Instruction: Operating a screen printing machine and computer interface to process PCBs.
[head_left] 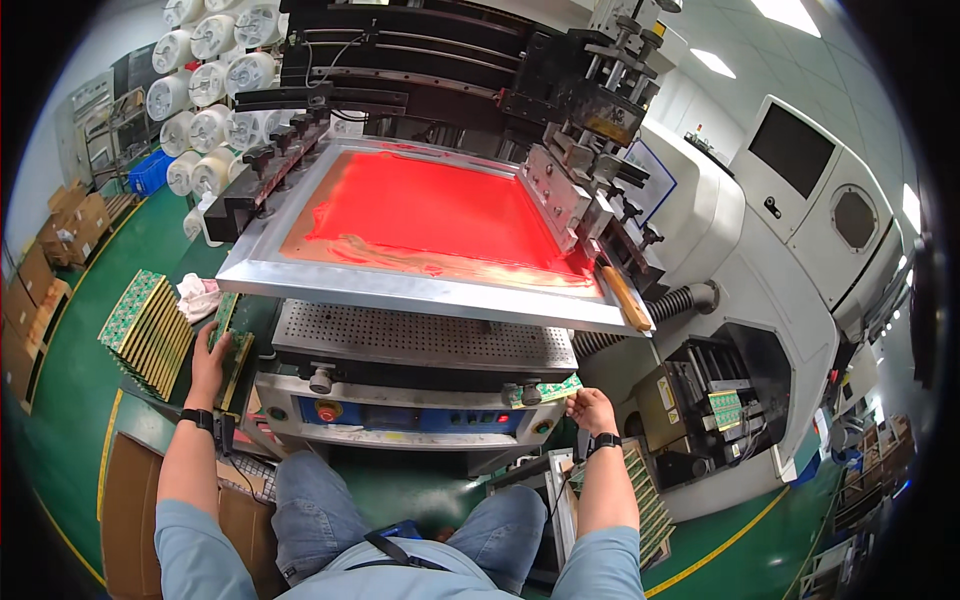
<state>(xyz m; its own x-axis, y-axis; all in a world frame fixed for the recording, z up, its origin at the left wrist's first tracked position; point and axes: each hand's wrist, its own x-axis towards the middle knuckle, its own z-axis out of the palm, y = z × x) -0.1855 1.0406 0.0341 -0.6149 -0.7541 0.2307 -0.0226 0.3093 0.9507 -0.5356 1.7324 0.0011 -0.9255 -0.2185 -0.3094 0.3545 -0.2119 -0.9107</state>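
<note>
A green circuit board (545, 392) sits just at the front right corner of the perforated plate (420, 338), below its edge. The right hand (590, 410) has its grip pinched on the board's right end, probably to leave most of its face untouched. Left of the plate, the left hand (207, 362) reaches to some upright green boards (236, 365) with its fingers apart; I cannot tell whether its grip is closed on one.

Farther left of the plate, a row of boards (150, 335) stands on edge, perhaps so that single ones lift out easily, with a crumpled white cloth (198, 298) beside it. Above the plate hangs a silver frame (400, 288) spread with red paste (410, 205); a wooden-handled tool (624, 298) lies along its right side, likely to be within easy reach. Below the plate is a blue control panel (400, 418) with a red button (328, 411).

A dark desk (260, 318) borders the plate on the left. Beyond it, white drums (215, 90) are stacked behind and to the left, and cardboard boxes (75, 225) lie on the far left. A large white machine (690, 225) rises right of the plate, and green floor (70, 350) with yellow lines surrounds it all.
</note>
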